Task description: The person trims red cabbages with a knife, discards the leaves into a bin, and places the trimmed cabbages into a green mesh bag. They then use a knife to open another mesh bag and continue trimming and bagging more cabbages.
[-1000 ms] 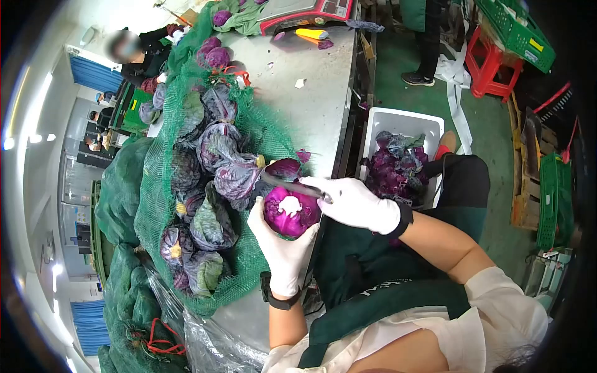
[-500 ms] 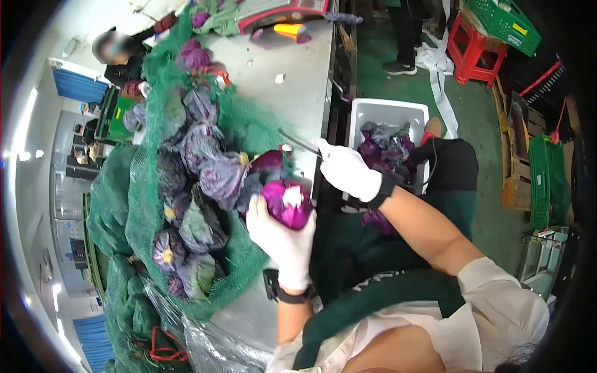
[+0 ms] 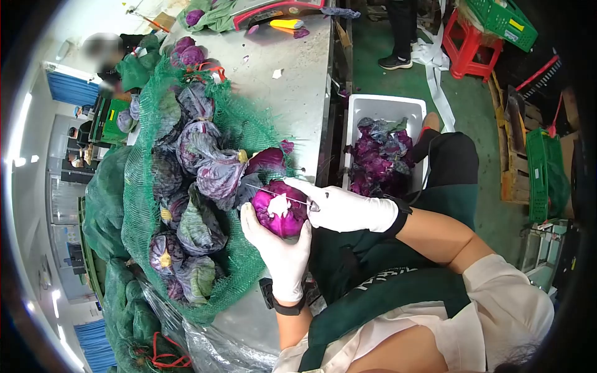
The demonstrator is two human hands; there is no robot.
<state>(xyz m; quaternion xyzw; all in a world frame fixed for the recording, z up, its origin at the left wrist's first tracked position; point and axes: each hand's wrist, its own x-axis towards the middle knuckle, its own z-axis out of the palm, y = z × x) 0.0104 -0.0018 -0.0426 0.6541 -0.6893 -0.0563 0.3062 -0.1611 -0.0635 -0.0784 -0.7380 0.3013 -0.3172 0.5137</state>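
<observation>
My white-gloved left hand (image 3: pixel 277 252) cups a trimmed red cabbage (image 3: pixel 283 222) from below, its pale cut stem facing up. In my gloved right hand (image 3: pixel 345 208) is a knife (image 3: pixel 273 191), the thin blade lying across the top of that cabbage. Just left of my hands, untrimmed red cabbages (image 3: pixel 214 165) with dull outer leaves lie in an opened green mesh bag (image 3: pixel 242 261). A loose purple leaf (image 3: pixel 267 160) rests at the bag's edge, right behind the cabbage I hold.
A white bin (image 3: pixel 388 104) of purple leaves stands beside my leg. The metal table (image 3: pixel 273 99) carries scraps and a yellow-handled tool (image 3: pixel 287 24). Full green mesh bags (image 3: pixel 109 211) are piled at left. Behind are a red stool (image 3: pixel 469 46), a green crate (image 3: pixel 507 22) and other people (image 3: pixel 398 31).
My right hand has swung left from over the bin, bringing the knife onto the cabbage. The leaves in the bin look fuller. The person at upper left has shifted, and a green bag shows there.
</observation>
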